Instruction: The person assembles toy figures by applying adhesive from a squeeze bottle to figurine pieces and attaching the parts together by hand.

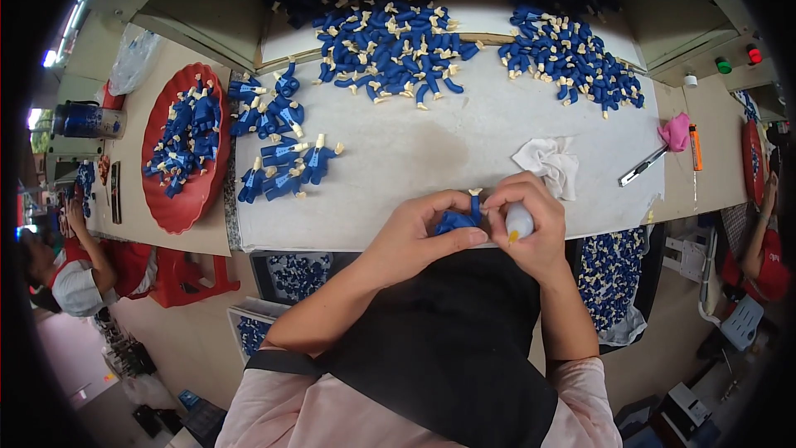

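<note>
Blue and small, the figure piece (pixel 454 222) sits in the left hand (pixel 410 231), over the near part of the tabletop (pixel 373 174), just beyond the black apron (pixel 444 323). That hand's grip is closed on it, thumb on the near side and fingers curled around it, so much of the body is hidden. At its right end a short blue arm (pixel 476 206) stands out, its long axis running away from the person and ending in a cream tip (pixel 475 192). Just right of this arm is the right hand (pixel 539 228), its grip wrapped around a white bottle (pixel 520 220) whose yellow nozzle (pixel 513 236) points back toward the person and slightly left, not at the arm. Thumb and forefinger of the right hand close in beside the arm (whether they touch it or pinch something tiny, I cannot tell). A crumpled white cloth (pixel 549 164) lies just beyond the right hand; farther off, loose blue arms (pixel 390 50) are heaped at the back.
</note>
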The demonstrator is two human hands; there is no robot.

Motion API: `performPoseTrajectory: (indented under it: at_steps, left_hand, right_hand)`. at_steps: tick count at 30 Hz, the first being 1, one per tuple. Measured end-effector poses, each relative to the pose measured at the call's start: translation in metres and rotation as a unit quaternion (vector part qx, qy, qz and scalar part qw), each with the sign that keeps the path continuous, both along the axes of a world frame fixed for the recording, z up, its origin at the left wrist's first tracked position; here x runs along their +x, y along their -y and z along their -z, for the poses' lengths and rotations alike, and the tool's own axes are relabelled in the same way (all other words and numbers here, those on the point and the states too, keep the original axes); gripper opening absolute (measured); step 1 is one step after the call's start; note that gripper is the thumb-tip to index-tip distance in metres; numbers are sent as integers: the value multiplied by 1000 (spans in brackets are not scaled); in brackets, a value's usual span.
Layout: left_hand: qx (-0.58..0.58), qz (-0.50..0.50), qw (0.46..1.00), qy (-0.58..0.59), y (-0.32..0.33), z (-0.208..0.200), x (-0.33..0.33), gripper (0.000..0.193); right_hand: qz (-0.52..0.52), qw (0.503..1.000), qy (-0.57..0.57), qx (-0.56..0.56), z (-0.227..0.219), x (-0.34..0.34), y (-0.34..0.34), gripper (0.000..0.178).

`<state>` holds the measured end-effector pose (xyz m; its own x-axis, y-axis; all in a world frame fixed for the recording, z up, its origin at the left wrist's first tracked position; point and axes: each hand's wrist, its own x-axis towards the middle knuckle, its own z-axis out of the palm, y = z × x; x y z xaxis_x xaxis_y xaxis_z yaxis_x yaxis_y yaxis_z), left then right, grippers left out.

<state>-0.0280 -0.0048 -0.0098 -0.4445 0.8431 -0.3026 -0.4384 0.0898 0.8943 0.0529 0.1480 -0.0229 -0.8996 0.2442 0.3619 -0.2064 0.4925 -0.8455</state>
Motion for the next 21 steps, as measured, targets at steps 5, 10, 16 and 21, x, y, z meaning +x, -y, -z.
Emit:
performPoseTrajectory:
  at_steps: [5,10,16,21]
  left_hand:
    - [-14,13,999,-27,-2,0,1,22]
    - [-21,11,999,-23,-1,0,2,22]
    - [-8,13,1000,-26,-2,0,3,23]
    - [-31,11,998,-45,-4,0,3,24]
  right_hand:
    - [-6,995,30,-91,2,5,3,24]
    - [-13,998,-10,-62,2,4,1,24]
    - [36,999,3,-37,4,5,3,25]
    - [7,1000,-3,25,0,6,-3,25]
